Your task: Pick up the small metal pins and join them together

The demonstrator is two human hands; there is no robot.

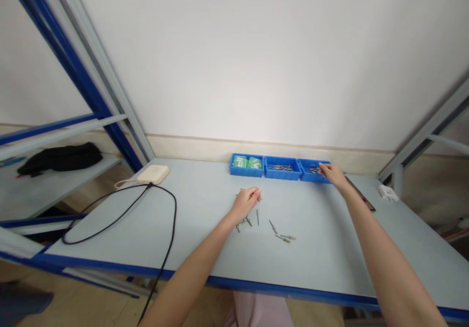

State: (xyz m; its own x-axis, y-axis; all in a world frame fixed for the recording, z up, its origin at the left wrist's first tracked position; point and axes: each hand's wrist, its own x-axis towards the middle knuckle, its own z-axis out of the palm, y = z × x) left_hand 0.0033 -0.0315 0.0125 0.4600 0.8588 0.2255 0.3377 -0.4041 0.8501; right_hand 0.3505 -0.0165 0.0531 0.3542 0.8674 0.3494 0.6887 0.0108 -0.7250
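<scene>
My left hand point(248, 203) is closed in a pinch above the table, with the thin tip of a metal rivet showing at its fingertips. Below and beside it lie several loose metal rivets, among them one upright in view point(257, 217), one slanted point(273, 226) and a pair point(284, 239) further right. My right hand point(331, 173) reaches into the right blue bin point(315, 177), fingers pinched together over small metal parts point(314, 170). Whatever those fingers hold is too small to tell.
The middle blue bin point(282, 174) contains metal pins; the left blue bin point(246, 172) has green-and-white packets. A cream box point(153, 174) and black cable point(175, 214) occupy the table's left side. At right lie a dark flat device point(361, 194) and white adapter point(387, 193).
</scene>
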